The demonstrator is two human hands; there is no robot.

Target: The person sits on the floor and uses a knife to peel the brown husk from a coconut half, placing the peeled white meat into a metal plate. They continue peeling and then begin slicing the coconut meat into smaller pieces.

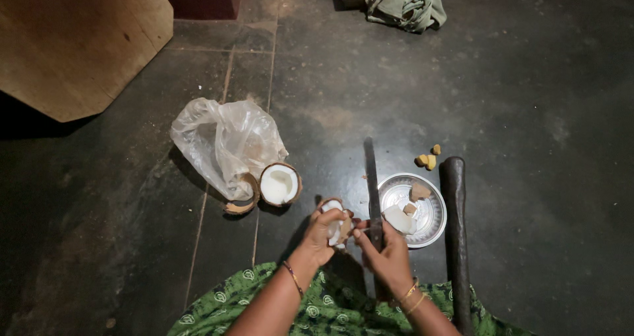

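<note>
- Hands, two: the left hand has its fingers curled and clamped on a coconut piece; the right hand has its fingers wrapped tight round the handle of a long dark blade, which points toward 12 o'clock
- Coconut piece: held just above the lap, at 6 o'clock of the view, touching the blade's edge
- Coconut halves, two: one open half showing white flesh at 10 o'clock of the hands; a second shell half just beside it, partly under a crumpled clear plastic bag
- Steel plate, one: at 2 o'clock of the hands, holding about three pieces of coconut, white and brown
- Yellow bits, three or so: on the floor at 12 o'clock of the plate
- Dark wooden pestle, one: lying along the plate's 3 o'clock rim
- Open room: the dark floor is broad and bare toward 1 to 3 o'clock; a wooden board closes the 10 o'clock corner, a green cloth the 12 o'clock edge
- Green patterned garment: at the 6 o'clock edge
</note>
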